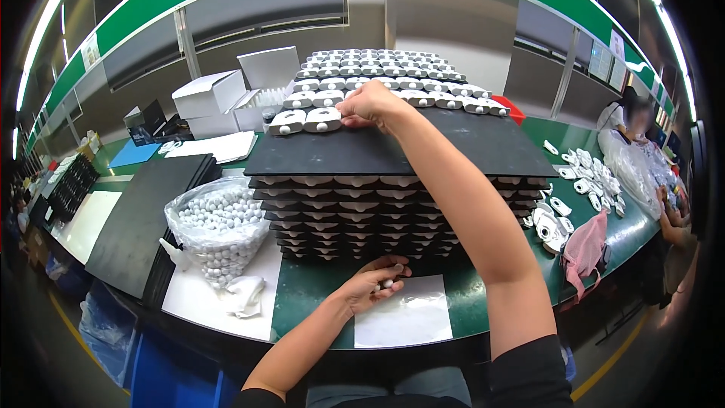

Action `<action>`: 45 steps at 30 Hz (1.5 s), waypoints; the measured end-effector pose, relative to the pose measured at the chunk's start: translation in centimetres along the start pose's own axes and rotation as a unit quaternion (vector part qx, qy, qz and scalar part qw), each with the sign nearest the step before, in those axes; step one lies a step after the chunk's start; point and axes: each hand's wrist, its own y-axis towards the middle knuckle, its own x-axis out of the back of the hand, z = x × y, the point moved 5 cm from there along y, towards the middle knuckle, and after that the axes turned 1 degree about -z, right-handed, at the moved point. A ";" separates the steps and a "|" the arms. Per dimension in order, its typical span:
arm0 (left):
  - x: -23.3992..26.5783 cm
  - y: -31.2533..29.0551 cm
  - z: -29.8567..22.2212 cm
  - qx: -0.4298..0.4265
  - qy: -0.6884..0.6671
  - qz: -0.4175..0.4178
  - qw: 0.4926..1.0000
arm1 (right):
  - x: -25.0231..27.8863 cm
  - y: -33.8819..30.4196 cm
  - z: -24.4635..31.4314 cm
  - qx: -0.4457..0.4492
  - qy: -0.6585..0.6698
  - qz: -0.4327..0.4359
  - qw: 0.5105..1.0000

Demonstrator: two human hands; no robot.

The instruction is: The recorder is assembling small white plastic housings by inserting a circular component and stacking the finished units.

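Many black trays (377, 215) stand stacked at the tabletop's (310, 291) near edge; a hard push could tip them. On the top sheet (393, 153), the right hand (371, 106) pinches a white part (325, 119), which may skew. The left hand (374, 283), below, cups small balls (387, 282) that could roll away.

black trays (393, 153) stacked, white parts (377, 79) in rows on top; clear bag (215, 227) of white balls at left; green table (317, 295); pink cloth (585, 249) at right.

Bright overhead light, fisheye-bent dark rim
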 end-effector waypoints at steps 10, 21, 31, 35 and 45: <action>0.2 0.2 -0.1 -0.009 0.046 -0.012 0.999 | 10.2 -16.5 3.0 0.334 -0.162 -0.195 0.908; -0.1 0.1 -0.4 -0.044 0.020 -0.002 0.999 | 31.0 -27.8 -24.3 -0.093 -0.440 -0.321 0.834; -0.1 0.5 0.0 -0.050 0.027 0.007 0.998 | 33.0 -24.6 -36.0 -0.265 -0.450 -0.384 0.761; 0.1 0.3 -0.3 -0.057 0.020 -0.001 0.998 | 29.6 -23.0 -35.0 -0.255 -0.463 -0.355 0.771; -0.3 -0.2 -0.7 -0.080 0.043 -0.004 0.996 | 24.8 -27.6 -25.8 -0.038 -0.427 -0.355 0.831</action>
